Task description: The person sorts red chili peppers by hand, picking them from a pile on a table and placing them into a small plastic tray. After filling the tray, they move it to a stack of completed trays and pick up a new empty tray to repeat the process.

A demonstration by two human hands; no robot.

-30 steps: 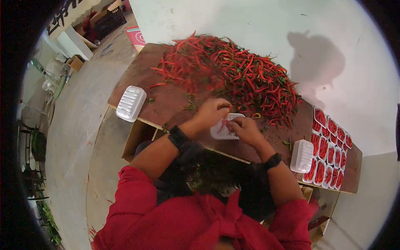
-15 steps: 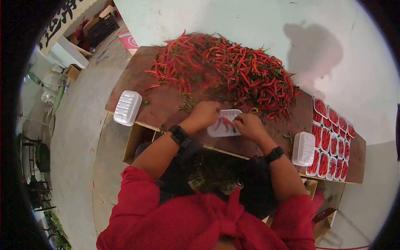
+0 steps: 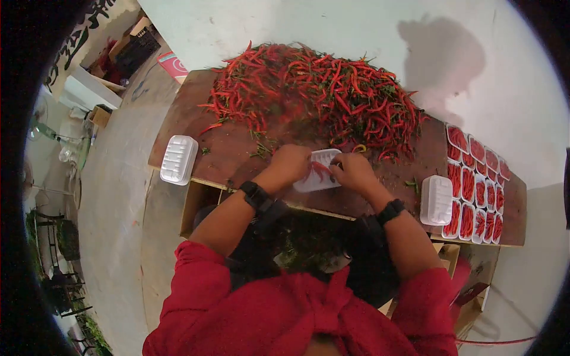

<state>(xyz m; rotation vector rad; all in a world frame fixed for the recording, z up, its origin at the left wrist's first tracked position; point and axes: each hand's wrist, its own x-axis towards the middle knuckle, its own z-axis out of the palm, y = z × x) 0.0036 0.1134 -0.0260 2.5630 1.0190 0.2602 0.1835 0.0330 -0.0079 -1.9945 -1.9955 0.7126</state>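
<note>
A white foam tray lies near the table's front edge with a few red chili peppers in it. My left hand is at the tray's left side, its fingers curled closed over the rim area by the chilies. At the right side my right hand is closed too, thumb and fingers drawn together above the tray's edge. What either set of fingertips pinches is hidden. Just beyond the hands rises a big heap of red chili peppers with green stems.
A stack of upturned white trays stands at the table's left edge, another stack at the right. Beside it, filled chili trays sit in rows. Loose green stems lie on the brown table, which meets a pale wall.
The view has shifted slightly. My right hand's fingers have moved a little up and left over the tray. My left hand stays at the tray's left side.
</note>
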